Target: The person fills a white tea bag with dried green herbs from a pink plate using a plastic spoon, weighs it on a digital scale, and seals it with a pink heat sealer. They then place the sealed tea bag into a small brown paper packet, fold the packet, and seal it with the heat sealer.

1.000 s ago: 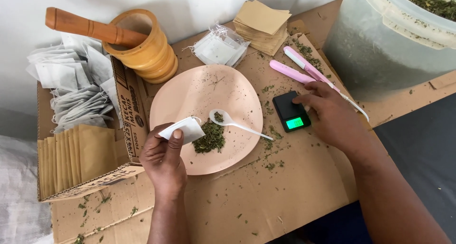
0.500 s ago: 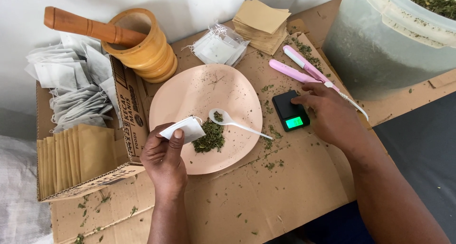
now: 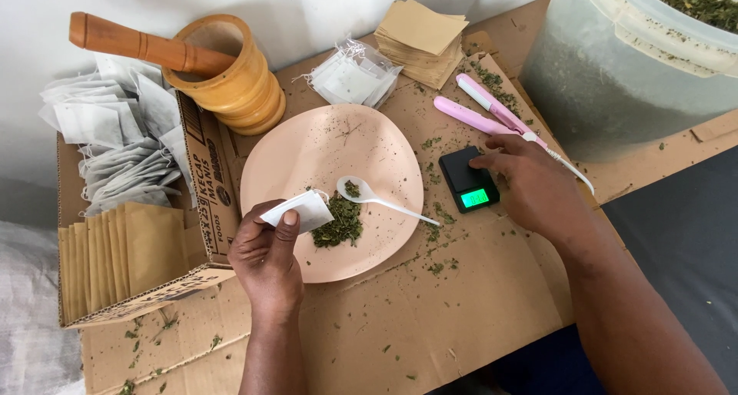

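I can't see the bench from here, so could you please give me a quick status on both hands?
Left hand pinching white tea bag over pink plate. Right hand fingertips on small black scale. White spoon rests beside herb pile.

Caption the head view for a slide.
Left hand holds a white tea bag over a pink plate of dried herbs; right hand touches the pocket scale.

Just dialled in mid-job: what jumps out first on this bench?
The pink plate in the middle, with a pile of dried green herbs and a white plastic spoon on it. The left hand holds a small white tea bag at the plate's near edge, while the right hand touches a small black pocket scale with a lit green display. Behind sits a wooden mortar with its pestle.
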